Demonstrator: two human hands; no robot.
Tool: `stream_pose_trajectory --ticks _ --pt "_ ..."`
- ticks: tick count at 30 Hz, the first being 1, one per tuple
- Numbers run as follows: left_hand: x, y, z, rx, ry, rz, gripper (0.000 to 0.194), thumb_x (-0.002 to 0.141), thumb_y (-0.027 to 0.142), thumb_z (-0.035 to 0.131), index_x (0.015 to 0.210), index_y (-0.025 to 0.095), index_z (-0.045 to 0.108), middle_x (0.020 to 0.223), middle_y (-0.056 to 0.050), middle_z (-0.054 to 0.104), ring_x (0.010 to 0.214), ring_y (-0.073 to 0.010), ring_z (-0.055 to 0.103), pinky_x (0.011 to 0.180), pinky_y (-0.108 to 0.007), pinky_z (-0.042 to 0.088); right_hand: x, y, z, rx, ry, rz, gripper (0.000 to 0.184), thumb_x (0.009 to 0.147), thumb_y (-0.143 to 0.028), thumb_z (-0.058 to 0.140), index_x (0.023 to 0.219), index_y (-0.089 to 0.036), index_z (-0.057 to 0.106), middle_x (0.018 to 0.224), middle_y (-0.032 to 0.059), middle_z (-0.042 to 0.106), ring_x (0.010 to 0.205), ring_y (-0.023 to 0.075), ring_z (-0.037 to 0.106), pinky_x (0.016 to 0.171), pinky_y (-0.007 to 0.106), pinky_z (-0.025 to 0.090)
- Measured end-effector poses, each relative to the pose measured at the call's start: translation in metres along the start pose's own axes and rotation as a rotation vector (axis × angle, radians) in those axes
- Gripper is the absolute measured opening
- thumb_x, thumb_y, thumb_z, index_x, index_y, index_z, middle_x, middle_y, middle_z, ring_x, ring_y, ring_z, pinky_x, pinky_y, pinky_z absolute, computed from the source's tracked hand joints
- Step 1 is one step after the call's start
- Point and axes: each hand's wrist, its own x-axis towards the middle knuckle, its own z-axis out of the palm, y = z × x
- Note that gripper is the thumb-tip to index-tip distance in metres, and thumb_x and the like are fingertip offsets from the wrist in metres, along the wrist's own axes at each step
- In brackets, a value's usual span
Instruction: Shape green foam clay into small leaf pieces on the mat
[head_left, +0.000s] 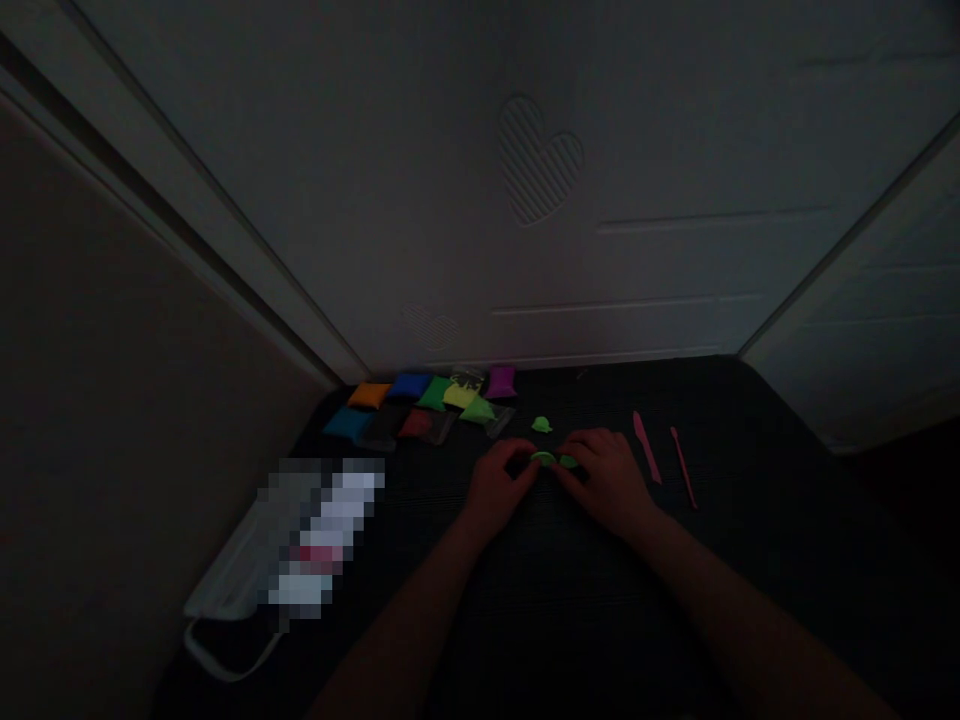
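Observation:
My left hand is closed in a pinch at the edge of a thin, light green piece of clay. Close on its right, my right hand has its fingers curled around a second light green piece of clay, while its thumb tip comes near the first piece. Both hands rest low over the dark table. Just beyond them lies a small green clay lump. The dim light hides the exact shape of the pieces, and the fingers cover part of them.
Several coloured clay packets lie at the back left. A pink plastic knife and a thin pink stick tool lie to the right. At the left edge are a white bag with a handle and a blurred lit panel. A white wall stands behind.

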Motion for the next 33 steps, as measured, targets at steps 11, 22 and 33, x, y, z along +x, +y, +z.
stream_pose_trajectory --ticks 11,22,33 --pt "-0.004 0.008 0.007 -0.018 0.069 0.037 0.015 0.074 0.031 0.051 0.082 0.019 0.057 0.079 -0.001 0.06 0.074 -0.0136 0.055 0.07 -0.027 0.043 -0.002 -0.003 0.001 0.146 0.098 -0.044 0.013 0.079 -0.021 0.048 0.087 -0.02 0.058 0.087 0.0044 0.063 0.086 0.0191 0.054 0.079 0.036 0.036" --pt "0.007 0.087 -0.043 -0.188 0.284 0.102 0.014 0.074 0.032 0.053 0.078 0.019 0.057 0.073 0.001 0.059 0.07 -0.0128 0.055 0.066 -0.026 0.044 0.028 -0.044 -0.066 0.47 0.209 0.099 0.017 0.077 -0.03 0.05 0.091 -0.022 0.058 0.087 0.0028 0.063 0.081 0.0173 0.058 0.071 0.031 0.045" --pt "-0.014 0.165 -0.086 -0.231 0.624 0.246 0.017 0.071 0.017 0.059 0.084 0.026 0.059 0.078 0.005 0.063 0.07 -0.0104 0.058 0.061 -0.02 0.048 0.036 -0.105 -0.133 0.758 0.343 0.104 0.009 0.078 -0.027 0.051 0.084 -0.024 0.058 0.077 -0.0016 0.062 0.068 0.0129 0.058 0.06 0.026 0.046"
